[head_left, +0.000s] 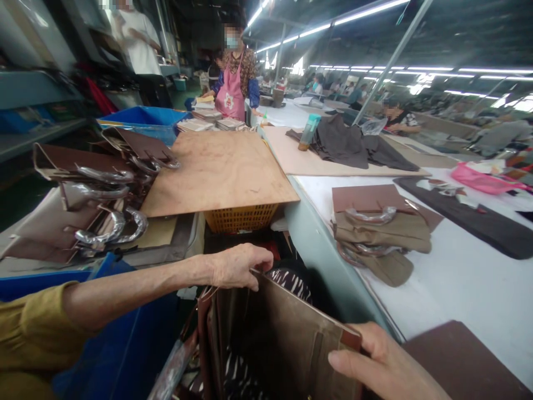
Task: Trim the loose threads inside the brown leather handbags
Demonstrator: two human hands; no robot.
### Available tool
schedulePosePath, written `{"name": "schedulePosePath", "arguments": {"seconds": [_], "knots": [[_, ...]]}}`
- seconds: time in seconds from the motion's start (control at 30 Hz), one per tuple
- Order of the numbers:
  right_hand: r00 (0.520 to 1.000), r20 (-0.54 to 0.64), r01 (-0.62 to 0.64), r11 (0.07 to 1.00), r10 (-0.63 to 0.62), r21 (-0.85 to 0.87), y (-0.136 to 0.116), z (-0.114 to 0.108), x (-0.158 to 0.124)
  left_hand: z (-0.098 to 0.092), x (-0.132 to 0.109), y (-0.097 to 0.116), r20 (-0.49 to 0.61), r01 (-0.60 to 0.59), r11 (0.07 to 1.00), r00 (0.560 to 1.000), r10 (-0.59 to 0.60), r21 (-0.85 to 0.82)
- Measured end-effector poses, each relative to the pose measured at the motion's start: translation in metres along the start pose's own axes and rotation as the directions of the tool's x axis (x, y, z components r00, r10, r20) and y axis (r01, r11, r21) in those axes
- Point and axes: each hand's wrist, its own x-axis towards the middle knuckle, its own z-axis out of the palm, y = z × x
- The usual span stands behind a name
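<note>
A brown leather bag panel (275,328) stands on edge low in the middle of the head view, among other dark panels. My left hand (237,266) grips its upper left edge with the fingers curled over it. At the bottom right, my right hand (383,364) pinches the panel's right corner, thumb on top. A mustard sleeve covers my left upper arm.
A plywood board (216,172) lies over an orange basket (241,218). Brown bags with wrapped handles (104,205) pile at left beside blue bins (141,119). Folded bags (381,233) lie on the white table (466,278) at right. A person in a pink apron (231,89) works behind.
</note>
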Motion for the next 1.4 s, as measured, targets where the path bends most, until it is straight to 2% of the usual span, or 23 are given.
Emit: {"name": "schedulePosePath", "arguments": {"seconds": [0.13,0.3,0.43,0.57,0.77,0.97,1.17,1.4], "knots": [[0.996,0.086,0.017,0.999,-0.021,0.051,0.007,-0.014,0.003,0.009,0.0,-0.002,-0.025,0.095,0.993,0.995,-0.097,-0.066],[0.997,0.081,0.004,0.992,-0.014,0.126,0.004,-0.033,0.01,0.011,-0.005,0.001,-0.068,0.137,0.987,0.987,-0.143,-0.085],[0.997,0.069,0.01,0.991,-0.019,0.134,0.002,-0.035,0.013,0.014,-0.005,0.003,-0.109,0.166,0.984,0.979,-0.173,-0.063],[0.998,0.059,0.001,0.992,-0.008,0.124,0.009,-0.035,0.014,0.018,-0.002,0.0,-0.163,0.125,0.991,0.978,-0.132,-0.051],[0.999,0.039,0.001,0.993,-0.005,0.121,0.017,-0.037,0.016,0.023,0.002,-0.006,-0.179,0.053,0.997,0.982,-0.061,-0.049],[0.999,0.044,0.004,0.996,-0.008,0.095,0.014,-0.035,0.014,0.024,0.005,-0.002,-0.204,0.019,0.998,0.979,-0.03,-0.053],[0.999,0.032,0.013,0.996,-0.016,0.083,0.008,-0.033,0.009,0.027,0.01,-0.003,-0.196,0.038,0.999,0.98,-0.039,-0.005],[1.0,0.008,0.002,0.997,-0.003,0.078,0.013,-0.034,0.008,0.029,0.017,-0.002,-0.194,0.102,0.994,0.976,-0.094,0.032]]}}
